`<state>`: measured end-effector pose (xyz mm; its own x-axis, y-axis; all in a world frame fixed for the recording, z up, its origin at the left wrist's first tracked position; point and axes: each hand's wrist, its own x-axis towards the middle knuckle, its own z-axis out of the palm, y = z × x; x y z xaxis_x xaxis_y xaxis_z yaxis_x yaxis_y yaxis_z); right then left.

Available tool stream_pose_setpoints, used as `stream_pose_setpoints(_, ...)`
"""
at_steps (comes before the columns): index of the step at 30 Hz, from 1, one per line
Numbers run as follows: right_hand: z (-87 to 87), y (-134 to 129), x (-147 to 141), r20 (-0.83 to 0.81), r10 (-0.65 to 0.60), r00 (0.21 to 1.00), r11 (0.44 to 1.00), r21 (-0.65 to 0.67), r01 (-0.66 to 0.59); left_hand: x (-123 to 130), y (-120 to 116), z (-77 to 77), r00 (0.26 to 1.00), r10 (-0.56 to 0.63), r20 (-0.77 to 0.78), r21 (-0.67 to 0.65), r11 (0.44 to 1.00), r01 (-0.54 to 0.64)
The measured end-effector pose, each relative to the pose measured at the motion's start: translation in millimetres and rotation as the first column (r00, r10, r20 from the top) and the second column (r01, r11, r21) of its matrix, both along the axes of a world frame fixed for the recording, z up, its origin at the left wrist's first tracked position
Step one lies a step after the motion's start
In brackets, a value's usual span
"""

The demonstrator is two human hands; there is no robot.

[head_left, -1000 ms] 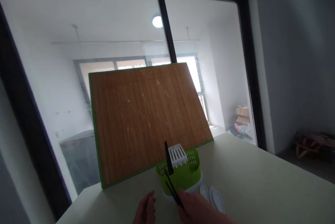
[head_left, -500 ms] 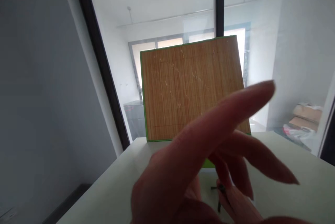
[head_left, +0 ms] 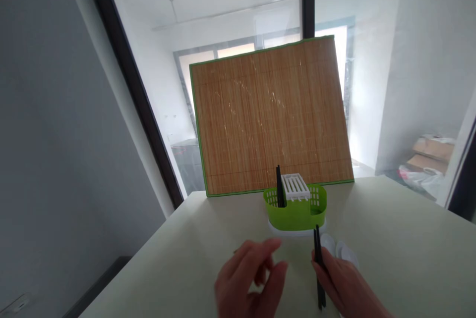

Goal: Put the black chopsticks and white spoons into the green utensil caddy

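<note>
Head view: your right hand (head_left: 344, 286) grips black chopsticks (head_left: 318, 268), tips up.
Left hand (head_left: 249, 281) loosely curled, empty; green holder (head_left: 297, 209) sits just ahead for slotting.

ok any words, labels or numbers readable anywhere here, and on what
None can be read: the bamboo mat with green edging, the green plastic cutlery holder and the black chopsticks in the right hand show no print. The cardboard boxes behind the glass are too blurred.

The left hand (head_left: 251, 278) floats low with its fingers (head_left: 267, 248) loosely curled, holding nothing. The right hand (head_left: 345, 286) is beside it, fingers closed around thin black sticks (head_left: 318, 268).
</note>
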<state>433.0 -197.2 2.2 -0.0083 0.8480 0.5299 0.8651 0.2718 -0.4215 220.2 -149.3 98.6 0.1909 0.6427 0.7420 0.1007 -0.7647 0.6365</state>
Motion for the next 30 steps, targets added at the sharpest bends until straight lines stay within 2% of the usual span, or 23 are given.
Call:
stream_pose_setpoints(3, -3.5, 3, -7, 0.069, 0.024, 0.997, 0.996, -0.086, -0.018, 32, 19, -22.9, 0.954, -0.238, -0.182, -0.161, 0.965, 0.21)
stream_pose_setpoints(5, -3.8, 5, -11, 0.079, 0.064, 0.995, 0.991, -0.12, -0.055, 42, 26, -35.9, 0.916, -0.328, -0.232, -0.259, 0.928, 0.267)
stream_pose_setpoints(7, -1.9, 6, -13, 0.02, 0.122, 0.992, 0.985, -0.123, -0.119, 47, 30, -42.3, 0.887, -0.374, -0.27, -0.295, 0.909, 0.293)
stream_pose_setpoints(10, 1.3, 8, -13, -0.098, 0.181, 0.979, 0.978, -0.084, -0.189, 50, 33, -40.5, 0.86, -0.414, -0.298, -0.303, 0.896, 0.326)
stream_pose_setpoints(13, -1.9, 11, -11, -0.175, 0.179, 0.968, 0.975, -0.1, -0.198, 54, 40, -37.0, 0.846, -0.444, -0.294, -0.33, 0.878, 0.346)
stream_pose_setpoints(19, -17.8, 16, -10, -0.155, 0.158, 0.975, 0.966, -0.182, -0.186, 56, 52, -40.8, 0.838, -0.482, -0.256, -0.403, 0.841, 0.361)
stream_pose_setpoints(22, -22.0, 16, -4, -0.116, 0.145, 0.983, 0.968, -0.187, -0.165, 50, 64, -21.5, 0.876, -0.432, -0.216, -0.341, 0.874, 0.347)
stream_pose_setpoints(26, -31.3, 15, 11, -0.11, 0.068, 0.992, 0.992, -0.096, -0.078, 44, 101, 37.8, 0.969, -0.246, 0.012, -0.215, 0.946, 0.243)
stream_pose_setpoints(28, -36.8, 15, 17, -0.078, 0.047, 0.996, 0.998, -0.026, -0.049, 48, 128, 68.0, 0.983, -0.157, 0.091, -0.135, 0.976, 0.169)
stream_pose_setpoints(30, -40.8, 15, 20, -0.035, 0.04, 0.999, 0.999, 0.008, -0.04, 58, 157, 88.0, 0.987, -0.126, 0.102, -0.079, 0.988, 0.134)
